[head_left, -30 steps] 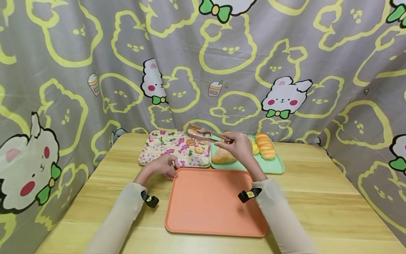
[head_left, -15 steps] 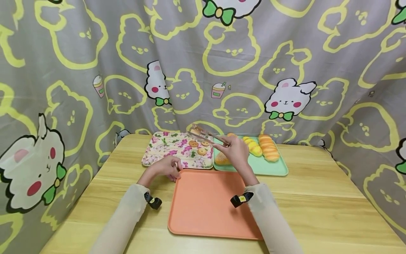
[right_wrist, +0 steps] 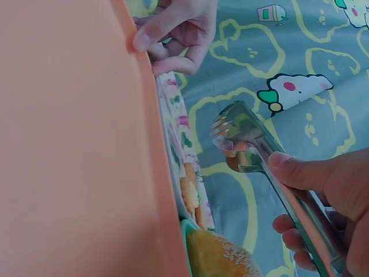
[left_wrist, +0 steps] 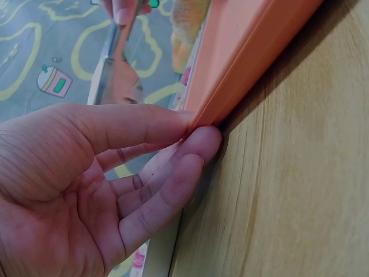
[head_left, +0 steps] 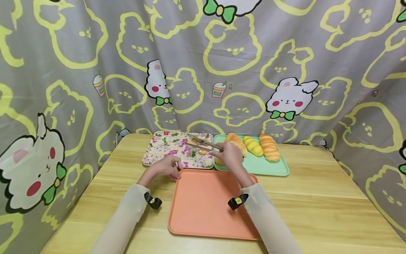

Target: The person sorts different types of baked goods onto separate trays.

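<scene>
My left hand (head_left: 165,166) pinches the back left corner of an orange tray (head_left: 209,211); in the left wrist view the thumb lies on the rim and fingertips (left_wrist: 204,138) are under it. My right hand (head_left: 231,155) grips metal tongs (right_wrist: 271,158), thumb on one arm and fingers round the other. The tongs' ends point left over the right part of a floral tray (head_left: 161,150), low over small round pastries (head_left: 202,152) that they partly cover. In the right wrist view the two ends stand a little apart.
Right of the floral tray is a mint green tray (head_left: 279,171) with a striped loaf (head_left: 270,148), a yellow bread (head_left: 253,145), a golden bread (head_left: 234,139) and a sesame-topped bun (right_wrist: 222,257). All stand on a wooden table (head_left: 326,197) before a patterned curtain (head_left: 190,46).
The tongs have come down from above the floral tray to the pastries, with my right hand moving slightly left and lower. My left hand stays at the orange tray's corner.
</scene>
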Available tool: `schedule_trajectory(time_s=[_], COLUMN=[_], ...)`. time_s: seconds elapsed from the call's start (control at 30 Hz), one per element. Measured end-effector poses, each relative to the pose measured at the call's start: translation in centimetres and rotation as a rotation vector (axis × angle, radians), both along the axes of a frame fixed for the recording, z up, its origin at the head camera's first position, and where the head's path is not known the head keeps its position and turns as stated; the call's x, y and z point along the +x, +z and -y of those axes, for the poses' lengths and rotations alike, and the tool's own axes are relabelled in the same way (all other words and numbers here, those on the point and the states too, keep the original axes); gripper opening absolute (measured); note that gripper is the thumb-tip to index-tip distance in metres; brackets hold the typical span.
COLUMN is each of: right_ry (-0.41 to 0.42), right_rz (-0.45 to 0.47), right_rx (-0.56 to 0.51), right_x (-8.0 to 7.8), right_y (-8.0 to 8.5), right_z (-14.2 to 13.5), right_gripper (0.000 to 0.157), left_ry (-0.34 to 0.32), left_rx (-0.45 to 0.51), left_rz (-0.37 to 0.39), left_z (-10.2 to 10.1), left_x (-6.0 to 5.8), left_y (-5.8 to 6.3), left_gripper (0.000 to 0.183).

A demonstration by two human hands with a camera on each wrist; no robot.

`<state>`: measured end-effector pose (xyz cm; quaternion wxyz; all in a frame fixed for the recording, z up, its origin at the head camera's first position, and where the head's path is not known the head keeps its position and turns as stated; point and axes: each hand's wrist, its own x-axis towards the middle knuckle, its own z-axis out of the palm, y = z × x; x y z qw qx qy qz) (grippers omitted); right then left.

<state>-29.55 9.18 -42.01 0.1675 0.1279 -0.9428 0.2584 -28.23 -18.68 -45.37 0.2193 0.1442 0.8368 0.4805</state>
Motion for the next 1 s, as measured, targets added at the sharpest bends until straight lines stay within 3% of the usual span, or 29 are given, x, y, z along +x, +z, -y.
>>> schedule_trajectory(time_s=[0.33,1.0], right_ry=[0.043,0.036], right_rz=[0.08,0.081], right_rx=[0.044,0.11], right_x=[0.0,-0.6], right_y=[-1.1,-1.7], right_z=[0.8,1.0], right_gripper=[0.04,0.04], left_ry=[-0.011,-0.014], left_rx=[0.001,-0.007], left_rz=[-0.012,-0.01], left_z=[0.2,0.1], left_x=[0.4,-0.3], left_y=[-0.4,-0.2], left_gripper=[0.02,0.02])
